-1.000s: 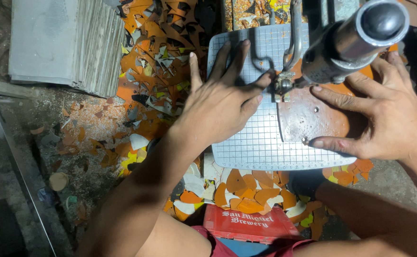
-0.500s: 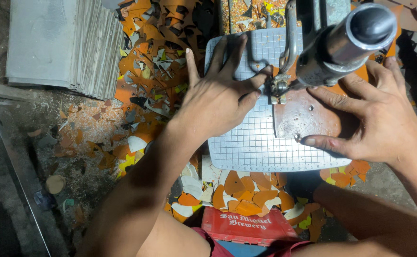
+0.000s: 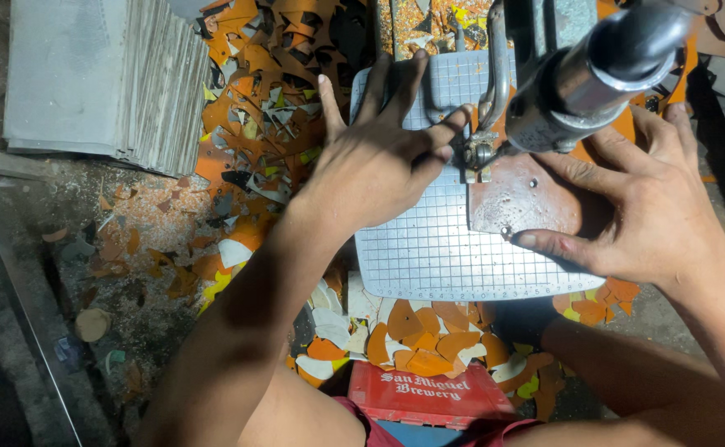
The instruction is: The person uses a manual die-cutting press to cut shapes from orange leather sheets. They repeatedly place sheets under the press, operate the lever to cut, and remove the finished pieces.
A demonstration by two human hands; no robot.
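Note:
My left hand lies flat, fingers spread, on the grey gridded saw table, its index fingertip by the small blade clamp. My right hand presses down on a brown board piece lying on the table's right half, thumb along its near edge. The board's left edge sits at the blade. A metal cylindrical saw arm reaches over the board from the upper right and hides part of it.
Orange, white and yellow offcuts litter the ground left of the table and below it. A stack of grey sheets stands upper left. A red crate sits under me. Sawdust covers the floor at left.
The view has shifted slightly; both hands have stayed on the table and board, with the board nudged a little at the blade.

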